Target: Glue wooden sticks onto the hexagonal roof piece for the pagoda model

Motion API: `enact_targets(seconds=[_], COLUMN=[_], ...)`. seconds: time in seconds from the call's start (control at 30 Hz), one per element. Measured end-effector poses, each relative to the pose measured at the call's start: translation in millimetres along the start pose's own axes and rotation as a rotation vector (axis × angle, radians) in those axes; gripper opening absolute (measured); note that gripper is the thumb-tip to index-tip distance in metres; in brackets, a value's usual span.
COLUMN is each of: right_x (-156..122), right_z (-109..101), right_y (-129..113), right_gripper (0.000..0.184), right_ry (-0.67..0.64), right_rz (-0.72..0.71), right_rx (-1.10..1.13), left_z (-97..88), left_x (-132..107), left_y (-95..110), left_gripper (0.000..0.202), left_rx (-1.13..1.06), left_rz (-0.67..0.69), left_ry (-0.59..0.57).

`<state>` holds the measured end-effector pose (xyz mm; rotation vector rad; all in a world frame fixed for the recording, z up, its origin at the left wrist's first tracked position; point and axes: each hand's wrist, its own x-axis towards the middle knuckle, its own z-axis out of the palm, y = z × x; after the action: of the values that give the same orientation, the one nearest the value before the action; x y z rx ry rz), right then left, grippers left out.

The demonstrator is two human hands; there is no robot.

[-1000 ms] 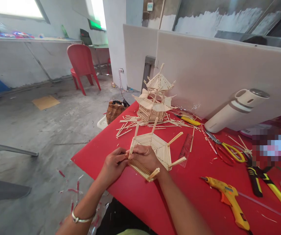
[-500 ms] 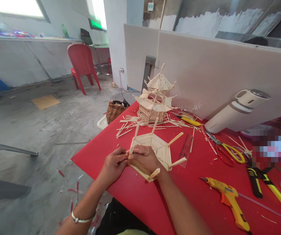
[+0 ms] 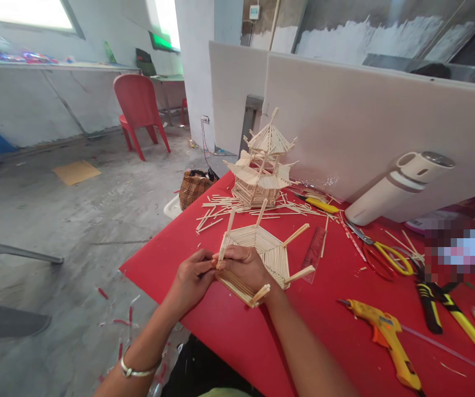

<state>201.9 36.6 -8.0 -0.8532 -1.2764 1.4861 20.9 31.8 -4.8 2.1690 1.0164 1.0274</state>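
A flat hexagonal panel of wooden sticks [image 3: 268, 248] lies on the red table [image 3: 324, 309], with short stick posts rising from its corners. My left hand [image 3: 191, 278] pinches the panel's near-left corner with closed fingers. My right hand [image 3: 243, 267] rests curled over the panel's near edge, fingers closed on the same corner post. Behind the panel stands a tiered stick pagoda [image 3: 264, 162] among several loose sticks [image 3: 216, 212].
A yellow glue gun [image 3: 388, 333] lies at the near right. Yellow-handled scissors [image 3: 384, 253], pliers [image 3: 448, 309], a red ruler [image 3: 315, 251] and a yellow knife [image 3: 318, 203] lie beyond. A white bottle [image 3: 398, 187] leans on the white partition. A red chair [image 3: 140, 110] stands on the floor.
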Motion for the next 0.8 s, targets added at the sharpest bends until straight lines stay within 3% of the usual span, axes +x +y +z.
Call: enact_targets(seconds=[0.8], right_x=[-0.7], right_z=[1.8], right_y=[-2.5], right_gripper=[0.019], right_ry=[0.017], right_rz=[0.013], right_rx=[0.022], left_z=[0.2], left_x=[0.1], left_y=[0.6], left_gripper=[0.021], left_rx=[-0.003], left_rz=[0.005], left_ry=[0.01])
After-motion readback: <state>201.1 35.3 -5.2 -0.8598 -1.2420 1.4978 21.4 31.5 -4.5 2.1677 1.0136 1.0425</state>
